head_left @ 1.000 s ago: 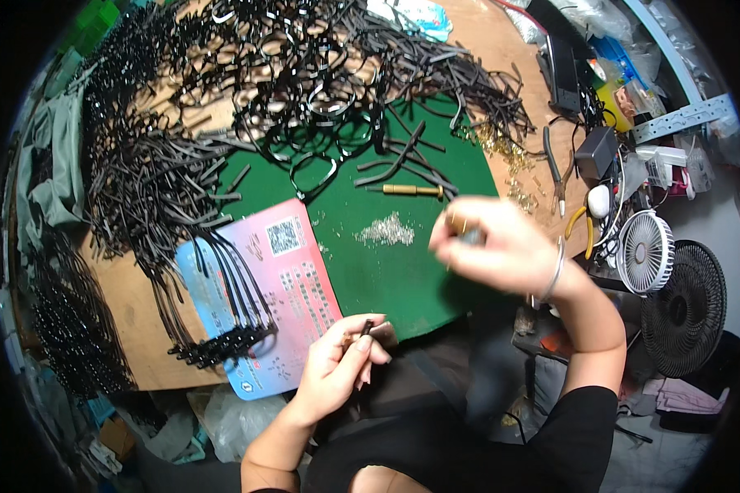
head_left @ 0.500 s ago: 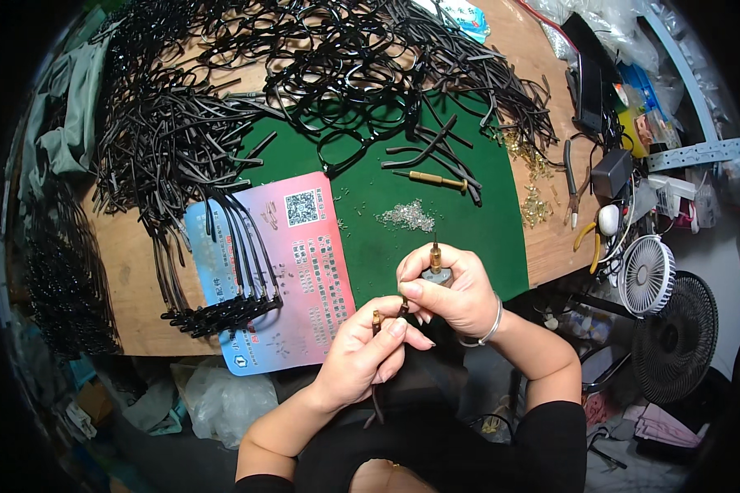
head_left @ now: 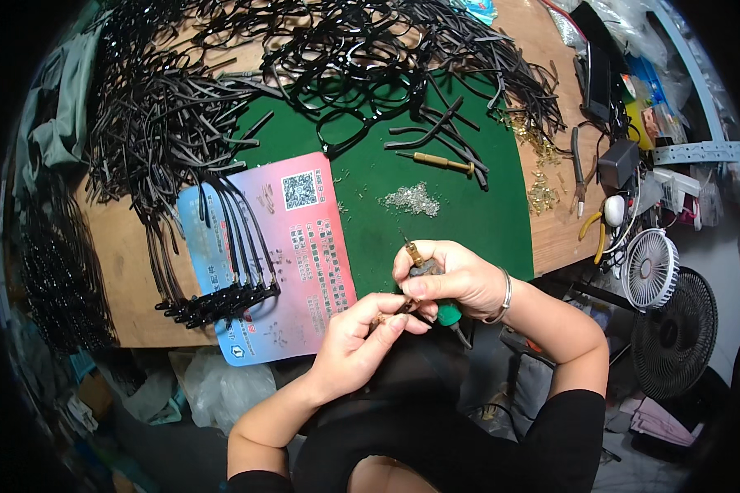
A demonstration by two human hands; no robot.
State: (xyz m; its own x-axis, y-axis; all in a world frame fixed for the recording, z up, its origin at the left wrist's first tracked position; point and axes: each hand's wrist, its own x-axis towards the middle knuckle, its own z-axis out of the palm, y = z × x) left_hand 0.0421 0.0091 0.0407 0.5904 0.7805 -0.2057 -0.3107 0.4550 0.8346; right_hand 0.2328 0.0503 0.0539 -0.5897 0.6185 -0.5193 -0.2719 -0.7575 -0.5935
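Observation:
In my right hand (head_left: 448, 283) is a small electric screwdriver (head_left: 450, 312) with a green and dark body. Its brass chuck (head_left: 415, 255) and thin bit point up and away from me, over the green mat (head_left: 469, 222). My left hand (head_left: 358, 337) is closed in a pinch close beside it, on a dark eyeglass temple (head_left: 405, 308), mostly hidden by the fingers. The fingertips of both hands nearly meet at its end. Beyond the hands lies a heap of tiny clear-silver screws (head_left: 413, 200). A brass hand screwdriver (head_left: 437, 161) rests farther back.
Black eyeglass frames (head_left: 345, 70) and loose temples (head_left: 164, 123) pile up across the back and left. A pink-blue printed card (head_left: 304, 271) bears a row of assembled temples (head_left: 222, 302). Gold small parts (head_left: 543, 193), yellow-handled pliers (head_left: 592, 230) and a white fan (head_left: 651, 267) are at right.
My right hand has tilted the electric screwdriver, so its bit leans left and its green body shows. My left hand's grip has turned, and the temple's gold end no longer stands up from it.

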